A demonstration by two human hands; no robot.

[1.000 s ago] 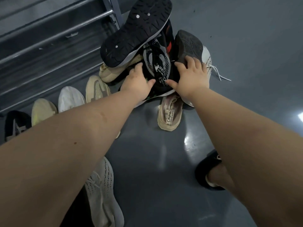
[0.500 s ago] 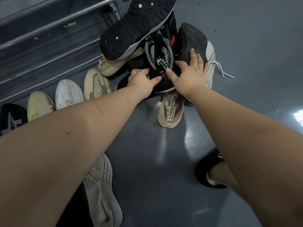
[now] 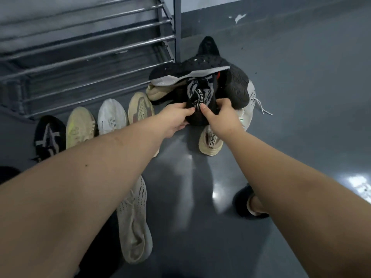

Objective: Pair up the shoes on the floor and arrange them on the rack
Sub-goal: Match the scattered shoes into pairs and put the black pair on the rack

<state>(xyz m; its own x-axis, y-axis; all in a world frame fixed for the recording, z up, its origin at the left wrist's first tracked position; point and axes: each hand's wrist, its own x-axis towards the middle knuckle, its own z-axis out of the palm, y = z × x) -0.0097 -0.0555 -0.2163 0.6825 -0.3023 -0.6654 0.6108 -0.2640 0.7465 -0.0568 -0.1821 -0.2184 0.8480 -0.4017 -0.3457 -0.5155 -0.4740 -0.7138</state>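
A heap of shoes lies on the grey floor by the corner post of the metal rack (image 3: 86,57). At its front sits a black knit shoe with a white printed tongue (image 3: 198,93). My left hand (image 3: 176,117) grips its near left side and my right hand (image 3: 222,115) grips its near right side, thumbs on top. A black-soled shoe (image 3: 186,71) lies upturned across the heap, and a dark-soled white shoe (image 3: 241,89) leans on the right. A beige shoe (image 3: 210,141) lies under my right wrist.
A row of shoes stands along the rack's foot: black (image 3: 49,135), yellowish (image 3: 80,127), white (image 3: 112,115), tan (image 3: 140,107). A cream knit shoe (image 3: 133,221) lies near my left elbow. My foot in a black slipper (image 3: 249,201) is at right. Open floor spreads to the right.
Both hands have closed in from the sides of the heap onto the black knit shoe and now grip it. The view has tilted up, showing more of the rack.
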